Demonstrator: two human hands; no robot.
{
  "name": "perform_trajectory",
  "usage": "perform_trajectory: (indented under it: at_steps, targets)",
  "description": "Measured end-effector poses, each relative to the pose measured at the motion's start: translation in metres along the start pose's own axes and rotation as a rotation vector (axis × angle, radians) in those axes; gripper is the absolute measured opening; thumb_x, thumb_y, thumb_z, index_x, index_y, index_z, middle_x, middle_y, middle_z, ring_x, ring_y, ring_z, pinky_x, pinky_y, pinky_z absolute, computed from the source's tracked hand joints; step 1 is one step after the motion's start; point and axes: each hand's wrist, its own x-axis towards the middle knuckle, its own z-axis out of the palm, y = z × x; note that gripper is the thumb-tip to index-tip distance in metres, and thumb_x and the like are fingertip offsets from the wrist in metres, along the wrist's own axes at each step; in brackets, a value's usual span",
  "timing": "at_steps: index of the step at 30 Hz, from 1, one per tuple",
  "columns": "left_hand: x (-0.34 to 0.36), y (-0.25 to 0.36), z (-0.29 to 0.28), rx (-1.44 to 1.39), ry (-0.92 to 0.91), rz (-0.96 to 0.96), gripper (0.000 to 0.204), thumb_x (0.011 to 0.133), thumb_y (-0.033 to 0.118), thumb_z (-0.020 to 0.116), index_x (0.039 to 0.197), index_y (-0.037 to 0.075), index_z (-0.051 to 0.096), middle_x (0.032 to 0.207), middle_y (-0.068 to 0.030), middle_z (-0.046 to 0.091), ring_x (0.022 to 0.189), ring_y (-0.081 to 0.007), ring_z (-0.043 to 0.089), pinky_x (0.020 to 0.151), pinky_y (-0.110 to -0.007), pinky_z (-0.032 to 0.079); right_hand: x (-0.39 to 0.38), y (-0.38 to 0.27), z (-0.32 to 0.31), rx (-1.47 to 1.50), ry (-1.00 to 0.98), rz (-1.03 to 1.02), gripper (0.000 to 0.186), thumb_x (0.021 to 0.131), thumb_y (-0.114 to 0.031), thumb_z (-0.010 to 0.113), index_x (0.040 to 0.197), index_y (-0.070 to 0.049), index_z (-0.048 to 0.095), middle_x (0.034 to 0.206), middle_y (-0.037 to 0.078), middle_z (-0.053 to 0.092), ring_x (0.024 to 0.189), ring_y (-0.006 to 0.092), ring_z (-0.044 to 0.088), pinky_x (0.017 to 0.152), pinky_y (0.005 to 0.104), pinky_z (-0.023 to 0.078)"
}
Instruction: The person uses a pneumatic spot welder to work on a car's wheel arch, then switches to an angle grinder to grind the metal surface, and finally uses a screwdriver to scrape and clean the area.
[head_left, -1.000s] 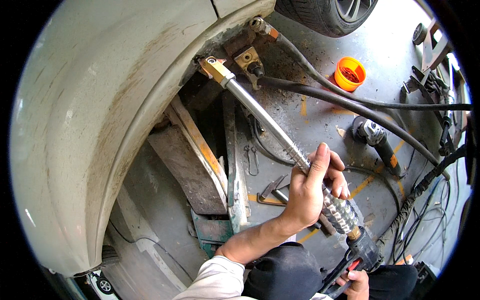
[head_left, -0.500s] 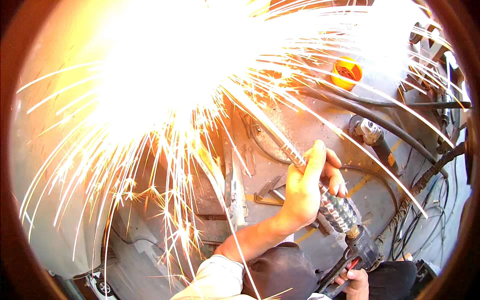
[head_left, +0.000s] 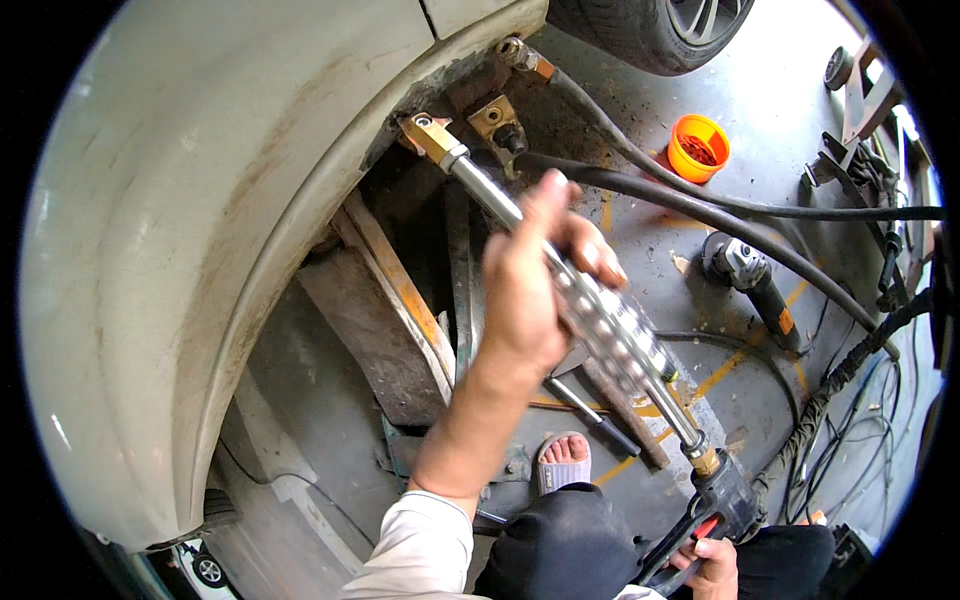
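A long metal slide hammer [head_left: 482, 192] slants from lower right to upper left. Its brass tip [head_left: 432, 142] meets the lower edge of a pale car panel [head_left: 250, 190], by a scraped, rusty strip. My left hand [head_left: 532, 290] is wrapped around the shaft at the ribbed sliding weight [head_left: 612, 340]; weight and fingers are slightly blurred. At the lower right, my right hand [head_left: 714, 568] grips the black handle [head_left: 728, 498], with fingers by its red trigger. Beside the tip, a brass clamp block [head_left: 494, 120] sits at the panel's edge.
Thick black cables [head_left: 660, 190] cross the floor from the panel to the right. An orange cup [head_left: 698, 147], an angle grinder [head_left: 756, 290] and a hammer [head_left: 595, 418] lie about. A tyre [head_left: 640, 35] stands at the top; a sandalled foot [head_left: 564, 462] is below.
The bright glare and shower of sparks at the panel are gone. My left hand has moved up and left along the shaft, with the sliding weight. My right hand has stayed in place.
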Motion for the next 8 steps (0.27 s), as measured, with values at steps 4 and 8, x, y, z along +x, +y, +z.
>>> perform_trajectory:
  at_steps: [4,8]
  targets:
    - [0.013,0.015,-0.003,-0.058,-0.013,0.002,0.027,0.094,0.036,0.052,0.095,0.010,0.059,0.053,0.0034,0.047,0.051,-0.0123,0.050,0.056,-0.033,0.046,0.001,0.000,0.001,-0.005,0.006,0.001,0.020,0.068,-0.018,0.069,0.076,-0.006,0.055,0.058,0.001,0.046,0.058,0.0209,0.054,0.066,0.0442,0.048]
    - [-0.024,-0.042,0.003,0.113,-0.068,0.110,0.026,0.097,0.031,0.047,0.091,0.007,0.056,0.052,0.0004,0.046,0.047,-0.0158,0.051,0.053,-0.032,0.048,0.001,-0.006,0.024,-0.026,0.051,0.053,0.021,0.068,-0.018,0.069,0.078,-0.007,0.055,0.057,0.001,0.045,0.058,0.0214,0.054,0.067,0.0447,0.048]
